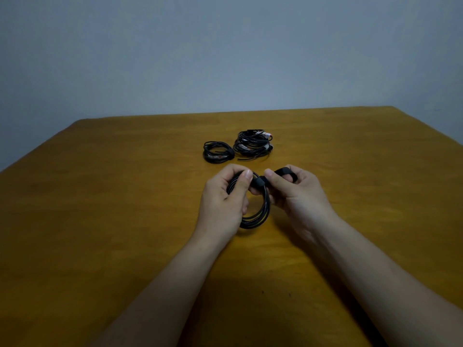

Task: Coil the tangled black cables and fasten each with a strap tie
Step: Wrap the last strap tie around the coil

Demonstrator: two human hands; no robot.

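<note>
A coiled black cable is held upright above the wooden table, near its middle. My left hand grips the coil's left side, thumb on top. A black strap tie wraps the top of the coil, and its free end loops over the fingers of my right hand, which pinches the strap beside the coil. Behind lie a small coiled cable and a bigger heap of black cables with pale plugs.
The table's far edge meets a plain grey-blue wall. Bare wood stretches left and right of my forearms. Two tiny dark specks sit on the wood near me.
</note>
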